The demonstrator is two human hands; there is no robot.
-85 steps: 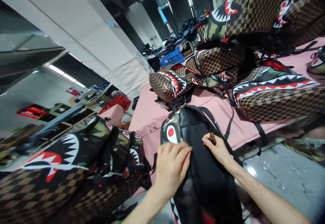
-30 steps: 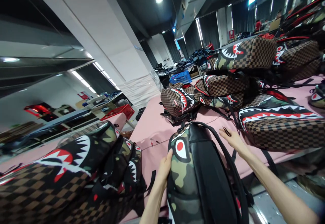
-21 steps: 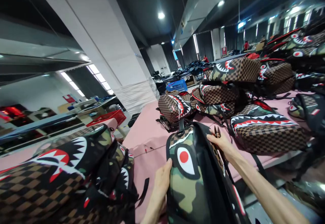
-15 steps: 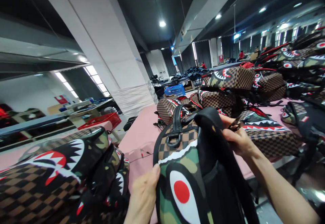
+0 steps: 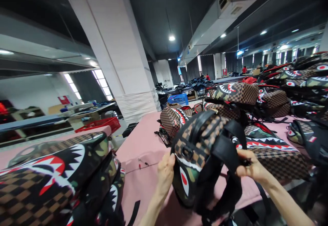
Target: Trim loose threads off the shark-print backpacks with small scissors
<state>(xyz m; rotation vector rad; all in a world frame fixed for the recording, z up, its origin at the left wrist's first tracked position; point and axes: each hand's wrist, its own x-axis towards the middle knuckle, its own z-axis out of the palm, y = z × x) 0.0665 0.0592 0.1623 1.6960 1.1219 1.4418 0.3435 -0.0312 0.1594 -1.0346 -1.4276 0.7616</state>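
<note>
The left hand's (image 5: 165, 173) fingers are clamped on the edge of a brown-checked and camouflage backpack with a red-and-white shark eye (image 5: 183, 181); the right hand's (image 5: 252, 166) fingers curl round a small dark object (image 5: 247, 162), their tips at a wide black fabric strap (image 5: 228, 149). Turning the bag well likely calls for a firm left hold and that object kept off the cloth. The backpack is tilted above a pink-covered table (image 5: 143, 181). Half a second ago its eye faced forward; now the checked top shows more.
</note>
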